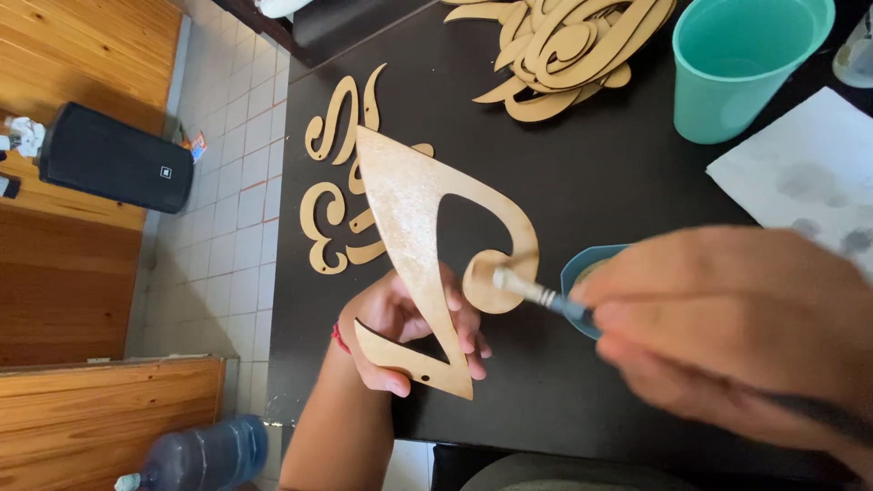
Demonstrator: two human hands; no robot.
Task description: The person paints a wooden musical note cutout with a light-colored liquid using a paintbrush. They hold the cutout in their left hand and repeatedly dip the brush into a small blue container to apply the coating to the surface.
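Left hand (400, 332) gripping wooden cutout (418, 236), fingers (466, 332) curled round its lower edge, holding it above black tabletop (582, 182). Right hand (727, 327), blurred, fingers closed on paintbrush (536, 293), bristles touching cutout's round end. Small blue bowl (582, 264) just beside brush; teal cup (741, 64) and more wooden shapes (564, 45) lying beyond.

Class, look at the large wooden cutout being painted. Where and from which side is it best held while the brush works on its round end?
Probably the plain straight bar of the wooden cutout, near its lower end, from underneath, as the left hand does. That bar is broad and solid, and lies away from the round end where the brush in the right hand touches, so fingers keep off the worked part.
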